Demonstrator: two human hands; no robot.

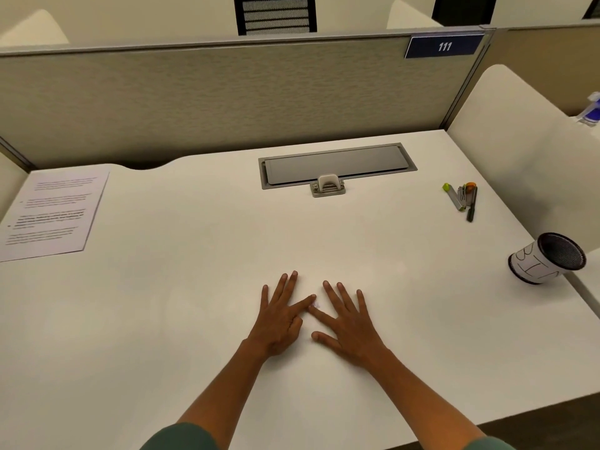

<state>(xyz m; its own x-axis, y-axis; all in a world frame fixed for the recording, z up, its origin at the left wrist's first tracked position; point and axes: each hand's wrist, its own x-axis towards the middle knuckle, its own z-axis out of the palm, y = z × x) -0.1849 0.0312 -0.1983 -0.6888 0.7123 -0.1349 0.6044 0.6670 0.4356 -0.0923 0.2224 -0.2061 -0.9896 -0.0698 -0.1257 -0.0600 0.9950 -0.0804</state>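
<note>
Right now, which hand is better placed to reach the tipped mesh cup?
Right. The mesh cup lies on its side near the right edge of the desk; the right hand rests flat nearer it, and the left hand would have to cross over the right.

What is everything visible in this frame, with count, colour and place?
desk: one, white, fills the view.
printed sheet: one, white, desk's far left.
cable hatch: one, grey, desk's far middle.
clip-like fitting: one, beige, hatch's near edge.
stationery cluster: several pieces, green, orange, black, far right.
mesh cup: one, black with white label, on its side, right edge.
partition: one, beige, behind the desk.
number plate: one, blue, partition's top right.
spray bottle: one, clear and blue, neighbouring desk.
chair: one, black, beyond the partition.
pale scrap: one, whitish, between the index fingertips.
left hand: one, flat on desk, fingers spread.
right hand: one, flat on desk, fingers spread.
</note>
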